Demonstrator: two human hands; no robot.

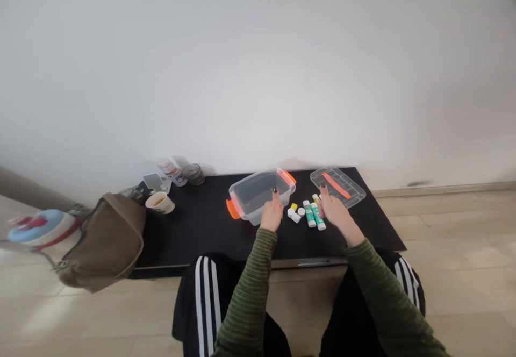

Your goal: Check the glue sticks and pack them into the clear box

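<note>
My left hand (272, 214) is held in front of a clear plastic box (253, 216) with orange clips, its thumb raised and its fingers curled in. The lidless box stands behind it. My right hand (334, 213) makes the same shape above the glue sticks, thumb up. Two green-and-white glue sticks (314, 215) lie just left of it, and another with a yellow band (315, 199) is partly covered by the hand. Several white caps and a yellow one (296, 213) lie between the hands. Beyond my right hand is the clear lid (355, 193) with an orange handle.
The black table (201, 233) stands against a pale wall. To the left are a paper cup of brown drink (160, 203), a dark glass (193, 174), a bottle (171, 171), a brown bag (107, 244) and a blue-lidded container (40, 228). My knees are at the front edge.
</note>
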